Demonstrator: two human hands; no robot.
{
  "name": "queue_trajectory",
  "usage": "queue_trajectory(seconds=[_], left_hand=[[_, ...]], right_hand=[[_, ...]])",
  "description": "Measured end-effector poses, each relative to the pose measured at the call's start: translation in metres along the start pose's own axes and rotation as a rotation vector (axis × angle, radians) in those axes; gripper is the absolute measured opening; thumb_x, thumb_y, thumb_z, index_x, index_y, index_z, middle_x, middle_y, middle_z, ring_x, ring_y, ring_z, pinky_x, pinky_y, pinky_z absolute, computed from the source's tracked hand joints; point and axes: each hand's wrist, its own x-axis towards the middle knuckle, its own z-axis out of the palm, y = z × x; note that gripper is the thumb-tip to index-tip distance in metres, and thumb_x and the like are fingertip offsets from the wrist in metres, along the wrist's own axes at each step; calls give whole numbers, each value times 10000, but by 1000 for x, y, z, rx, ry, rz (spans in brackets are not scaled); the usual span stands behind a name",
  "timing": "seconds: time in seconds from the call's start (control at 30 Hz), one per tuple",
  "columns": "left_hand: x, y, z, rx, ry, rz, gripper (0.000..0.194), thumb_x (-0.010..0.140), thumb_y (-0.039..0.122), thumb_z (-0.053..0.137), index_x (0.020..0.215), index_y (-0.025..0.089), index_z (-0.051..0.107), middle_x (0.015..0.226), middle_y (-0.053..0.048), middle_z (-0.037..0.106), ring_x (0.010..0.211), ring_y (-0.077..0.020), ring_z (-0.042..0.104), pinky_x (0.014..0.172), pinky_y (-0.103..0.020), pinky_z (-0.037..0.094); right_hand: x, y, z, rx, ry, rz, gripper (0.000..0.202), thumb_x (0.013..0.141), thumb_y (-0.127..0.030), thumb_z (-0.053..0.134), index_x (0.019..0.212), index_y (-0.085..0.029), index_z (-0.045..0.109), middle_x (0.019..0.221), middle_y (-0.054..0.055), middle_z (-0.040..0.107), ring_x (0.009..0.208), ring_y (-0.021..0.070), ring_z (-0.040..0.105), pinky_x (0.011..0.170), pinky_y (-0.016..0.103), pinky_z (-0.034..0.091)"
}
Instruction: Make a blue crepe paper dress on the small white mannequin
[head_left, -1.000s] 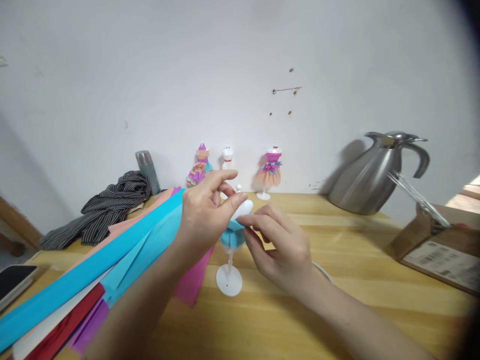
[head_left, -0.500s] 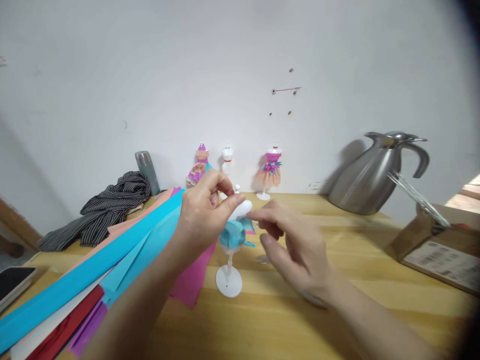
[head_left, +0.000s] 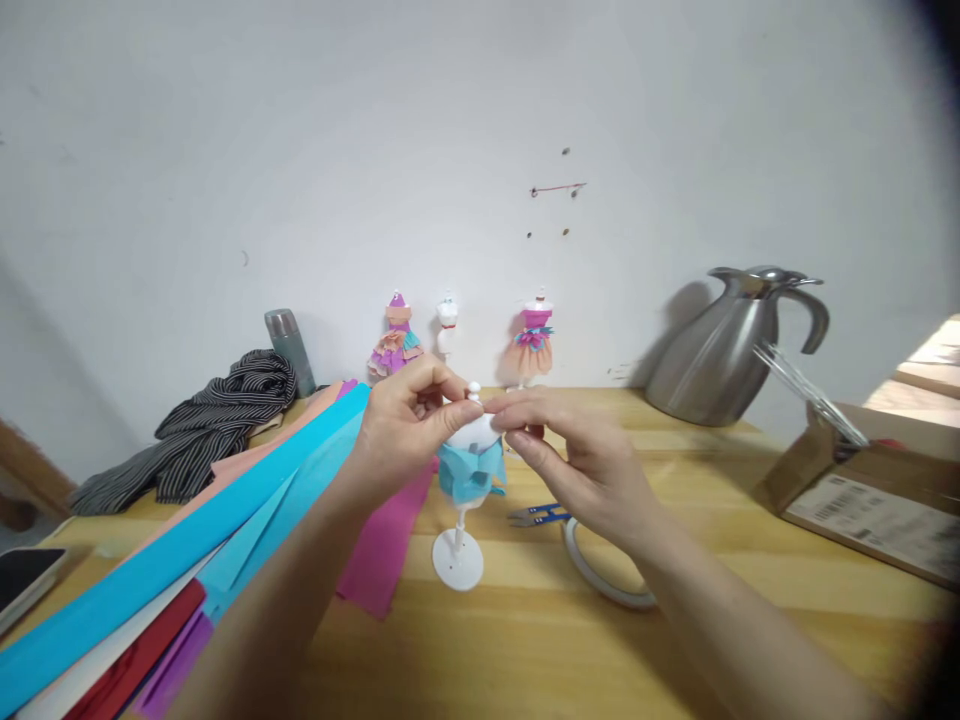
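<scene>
A white miniature dress form stands upright on a round white base in front of me. Light blue crepe paper wraps around its torso below the bare chest. My left hand is closed at the form's left shoulder and neck, thumb and forefinger pinched there. From the other side, my right hand brings its closed fingertips to the right shoulder, close to the left thumb. Whether a small piece lies between the right fingertips is hidden. Under the right hand lie blue-handled thread snips and a roll of white tape.
Crepe paper sheets spread across the left side, with a striped cloth, a flask and a phone. Several other dress forms stand by the wall. A steel jug and cardboard box are at right.
My right hand has moved left and up to the form's shoulder, and its fingers have come together. The snips and tape roll show more fully. My left hand stays at the neck.
</scene>
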Motion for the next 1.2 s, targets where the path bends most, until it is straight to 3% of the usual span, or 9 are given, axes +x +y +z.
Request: queue_trajectory(seconds=[0.23,0.3,0.37,0.47,0.57,0.73,0.83,1.03,1.2], left_hand=[[3,5,0,-87,145,-77,148,743,205,685,747,185,538,669,28,557,571,-71,506,515,-195,396],[5,2,-3,-147,188,-164,164,746,220,671,798,194,517,651,43,554,521,-57,480,475,-182,368],[7,-6,-5,-213,161,-300,207,755,255,660,881,203,505,626,60,550,447,-40,425,414,-169,302],[5,-27,-3,-261,56,-501,280,738,286,676,926,197,489,551,90,496,391,-29,364,383,-162,235],[-4,-54,9,-256,-19,-619,284,732,283,677,909,182,480,486,105,457,373,-26,351,395,-160,226],[-29,-95,33,-137,-163,-830,184,753,177,600,866,179,454,463,108,453,381,-37,366,409,-155,253],[-40,-114,39,-111,-253,-894,152,728,150,605,784,175,466,406,115,419,344,-37,330,397,-161,235],[-50,-136,37,15,-331,-890,136,669,139,641,671,158,507,429,95,440,380,-46,371,423,-170,263],[-50,-134,33,122,-339,-818,70,663,145,634,727,157,608,606,27,593,599,-116,533,537,-200,360]], right_hand=[[-2,-6,0,91,164,205,170,885,-169,545,1000,-233,653,1078,69,686,879,171,643,701,298,523],[-1,-9,-9,61,265,280,130,868,-192,568,953,-221,663,979,58,686,786,155,624,665,285,509],[0,-12,-19,27,254,349,80,846,-216,593,824,-202,668,777,28,663,640,126,575,575,252,471],[2,-15,-31,20,6,451,197,818,-290,614,661,-175,638,564,2,577,500,102,473,450,227,373],[2,-4,-32,75,-230,538,229,791,-349,627,663,-158,629,551,-1,554,497,99,446,453,227,358],[-9,46,-20,204,-639,634,203,781,-336,600,746,-139,629,603,-19,535,547,94,447,518,230,365],[-19,71,-11,141,-817,640,155,755,-277,572,748,-138,640,639,-10,553,588,105,467,548,234,366],[-34,92,13,125,-950,589,170,735,-275,549,762,-137,644,643,-10,566,595,112,480,580,247,364],[-39,102,20,140,-971,604,167,732,-286,556,760,-148,645,650,-8,582,596,118,501,579,248,365]])
